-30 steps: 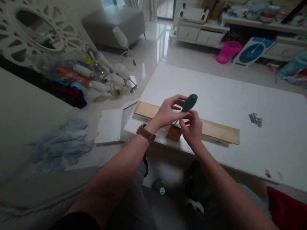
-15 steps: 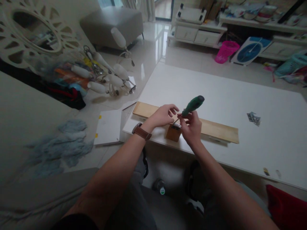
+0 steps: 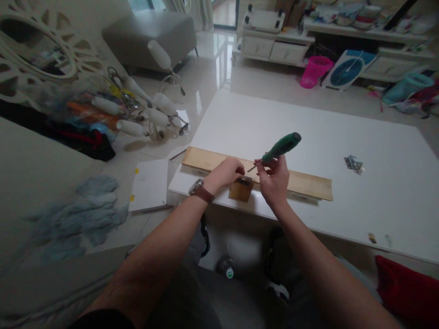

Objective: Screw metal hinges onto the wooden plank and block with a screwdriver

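Note:
My right hand [image 3: 272, 179] grips a green-handled screwdriver [image 3: 280, 147], tilted with its handle up to the right and its tip pointing down left. My left hand [image 3: 224, 172], with a brown watch strap at the wrist, is closed on the top of a small wooden block [image 3: 241, 190] near the front edge of the white table [image 3: 308, 132]. A long wooden plank [image 3: 302, 183] lies flat just behind the block. The screwdriver tip hovers slightly above the block, beside my left fingers.
Small metal fittings [image 3: 354, 164] lie on the table to the right. A white panel [image 3: 150, 185] and a chandelier with white shades [image 3: 144, 114] lie on the floor at left. A bottle [image 3: 226, 267] stands between my legs. A red cushion [image 3: 404, 292] sits at bottom right.
The left hand let go of the screwdriver handle and dropped onto the block. The right hand tilted the screwdriver farther right and lifted its tip off the block.

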Demonstrator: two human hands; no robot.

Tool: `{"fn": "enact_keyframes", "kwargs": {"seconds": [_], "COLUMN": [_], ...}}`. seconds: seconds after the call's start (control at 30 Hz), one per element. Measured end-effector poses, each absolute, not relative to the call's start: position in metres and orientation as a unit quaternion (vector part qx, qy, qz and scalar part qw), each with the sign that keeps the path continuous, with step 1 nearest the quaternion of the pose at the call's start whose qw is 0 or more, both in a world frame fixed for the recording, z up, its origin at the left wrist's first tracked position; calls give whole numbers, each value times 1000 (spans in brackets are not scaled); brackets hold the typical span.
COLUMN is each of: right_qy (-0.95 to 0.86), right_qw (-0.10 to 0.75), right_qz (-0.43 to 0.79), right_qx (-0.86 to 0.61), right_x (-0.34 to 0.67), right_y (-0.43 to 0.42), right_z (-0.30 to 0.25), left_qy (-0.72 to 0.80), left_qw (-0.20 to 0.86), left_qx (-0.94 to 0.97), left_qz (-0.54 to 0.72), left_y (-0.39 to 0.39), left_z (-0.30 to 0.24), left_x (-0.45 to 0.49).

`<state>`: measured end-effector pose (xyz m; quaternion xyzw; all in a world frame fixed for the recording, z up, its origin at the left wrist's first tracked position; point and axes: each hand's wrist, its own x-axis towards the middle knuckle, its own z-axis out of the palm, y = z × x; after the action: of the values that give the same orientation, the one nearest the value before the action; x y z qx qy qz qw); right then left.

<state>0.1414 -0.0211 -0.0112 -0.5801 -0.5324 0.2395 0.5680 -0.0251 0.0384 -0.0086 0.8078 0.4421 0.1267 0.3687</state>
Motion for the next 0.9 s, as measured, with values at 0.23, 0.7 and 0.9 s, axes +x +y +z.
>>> {"fn": "enact_keyframes", "kwargs": {"seconds": [0.23,0.7,0.9], "right_qy": [-508,-533,-666], "right_qw": [586,518,394], "right_qz": [215,290,252], "right_qx": [-594,-603,-581], "right_x": [159,188,194], "right_y": [-22,-58,-70], "right_z": [-4,-13,-21], "left_qy": [452,476,482], "left_qw": [276,212,196], "left_qx": [843,852,854], "left_qz": [93,50,24], "left_y": [34,29,30], "left_z": [-4,-1,-3], "left_x": [-24,-20,-18]}}
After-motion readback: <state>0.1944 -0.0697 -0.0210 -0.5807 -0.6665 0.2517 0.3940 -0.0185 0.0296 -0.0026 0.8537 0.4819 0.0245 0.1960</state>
